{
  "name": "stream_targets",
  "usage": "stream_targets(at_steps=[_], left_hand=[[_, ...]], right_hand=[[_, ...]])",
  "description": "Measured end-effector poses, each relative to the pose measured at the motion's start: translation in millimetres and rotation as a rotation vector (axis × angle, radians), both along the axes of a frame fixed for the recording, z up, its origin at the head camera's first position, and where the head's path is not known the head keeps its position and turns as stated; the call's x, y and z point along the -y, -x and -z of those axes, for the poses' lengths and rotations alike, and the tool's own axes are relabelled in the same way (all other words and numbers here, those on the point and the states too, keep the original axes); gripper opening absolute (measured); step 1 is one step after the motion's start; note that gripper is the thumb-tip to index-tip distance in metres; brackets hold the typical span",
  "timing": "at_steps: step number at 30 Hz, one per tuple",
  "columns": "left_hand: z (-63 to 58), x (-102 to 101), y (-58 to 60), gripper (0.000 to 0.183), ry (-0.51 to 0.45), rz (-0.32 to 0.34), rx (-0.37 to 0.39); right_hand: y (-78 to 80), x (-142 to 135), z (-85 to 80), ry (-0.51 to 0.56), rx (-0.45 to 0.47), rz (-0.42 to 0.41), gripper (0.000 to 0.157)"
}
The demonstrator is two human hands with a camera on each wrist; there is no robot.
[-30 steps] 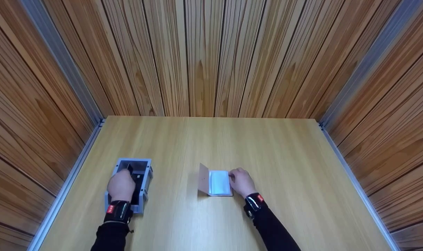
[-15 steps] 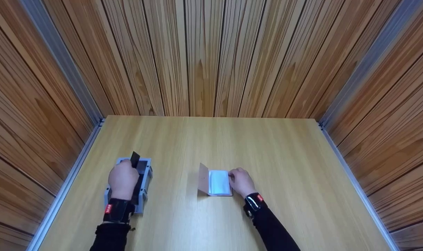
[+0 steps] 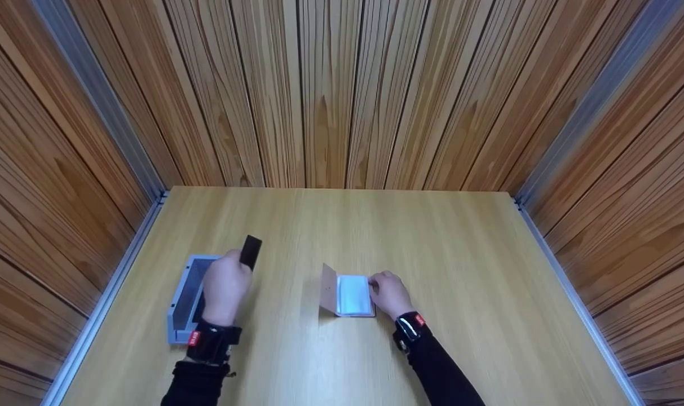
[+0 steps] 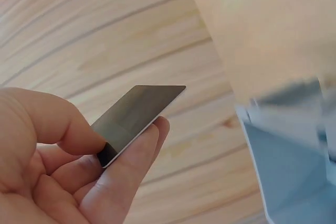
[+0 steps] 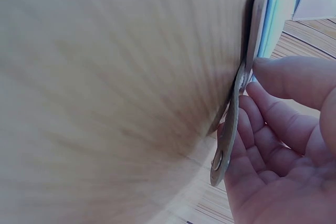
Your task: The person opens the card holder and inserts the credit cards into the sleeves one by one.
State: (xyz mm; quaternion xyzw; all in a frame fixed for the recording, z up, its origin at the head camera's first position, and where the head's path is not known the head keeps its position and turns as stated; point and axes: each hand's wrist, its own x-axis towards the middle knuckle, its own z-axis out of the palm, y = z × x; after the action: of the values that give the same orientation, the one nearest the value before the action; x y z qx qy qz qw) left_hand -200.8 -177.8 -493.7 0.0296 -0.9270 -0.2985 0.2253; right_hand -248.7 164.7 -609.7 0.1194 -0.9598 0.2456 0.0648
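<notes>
Wallet [image 3: 353, 295]: open on the table [image 3: 466, 254], left cover raised
Card [image 3: 251, 252]: dark, left of the wallet, pinched by the left hand [image 3: 226, 287]
Right hand [image 3: 391, 294]: pinching the wallet's right edge
Bin [image 3: 179, 336]: well left of the wallet
Red tags [image 3: 194, 338]: on both wristbands [image 3: 213, 345], lettering unreadable
</notes>
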Motion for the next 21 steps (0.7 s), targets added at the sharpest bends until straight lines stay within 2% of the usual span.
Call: stream_targets(at_steps=[3,7,13,21], left_hand=[[3.3,-14,-0.9,0.01,-0.013,0.039,-0.03],[7.7,-34,-2.0,0.013,-0.042,0.092,-0.027],[15.4,-66,-3.3,0.023,-0.105,0.131,0.082],[31.9,-104,-2.3,0.026,-0.197,0.219,0.121]], right_hand=[[-0.3,0,-0.6,-0.006,-0.009,-0.002,0.013],[0.6,0,-1.0,-0.01,0.014,0.008,0.014],[0.7,-1,-0.4,-0.004,0.009,0.004,0.014],[1.0,0,-1.1,-0.003,0.032,0.01,0.014]])
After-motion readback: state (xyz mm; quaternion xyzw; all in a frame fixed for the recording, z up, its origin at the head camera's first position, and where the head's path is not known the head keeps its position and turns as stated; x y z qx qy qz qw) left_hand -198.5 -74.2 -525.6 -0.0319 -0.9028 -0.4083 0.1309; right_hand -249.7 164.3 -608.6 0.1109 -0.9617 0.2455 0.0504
